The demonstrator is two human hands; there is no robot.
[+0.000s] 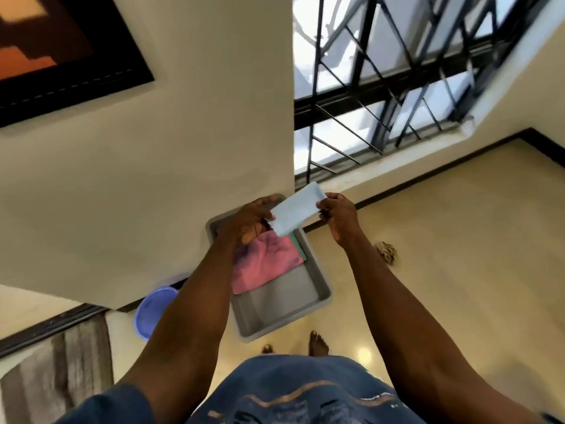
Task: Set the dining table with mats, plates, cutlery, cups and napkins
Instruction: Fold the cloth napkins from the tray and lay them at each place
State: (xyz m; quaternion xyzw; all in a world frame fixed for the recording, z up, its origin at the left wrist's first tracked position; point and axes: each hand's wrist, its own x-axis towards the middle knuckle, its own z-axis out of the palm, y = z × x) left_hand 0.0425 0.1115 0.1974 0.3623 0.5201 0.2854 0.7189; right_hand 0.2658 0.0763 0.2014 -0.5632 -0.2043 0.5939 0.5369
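1. While held above the tray (318, 289), spans both hands: a folded white napkin (296, 209), tilted, its far end higher and to the right.
2. Pinched at its near-left end by the left hand (252, 220), fingers curled round the edge.
3. Pinched at its far-right end by the right hand (337, 214), thumb and fingertips closed on the corner.
4. Well above the floor (458, 240), both forearms reaching forward from the bottom of the view.
5. Below the hands, a grey rectangular tray on the floor, set against the foot of a cream wall (153, 179).
6. Inside the tray, at its far end: a pink cloth (263, 264), folded, with a green edge (298, 244) showing just beside it on the right; partly hidden by the left forearm.
7. Near end of the tray bare grey.
8. Left of the tray, near the wall's corner: a purple basin (153, 310), partly hidden by the left arm.
9. Right of the tray, apart from it: a small brown clump (386, 252) on the floor; too blurred to tell what.
10. Near the tray's near end: bare toes (318, 342).
11. Above: a barred window (397, 71) and a dark-framed picture (61, 50) on the wall.
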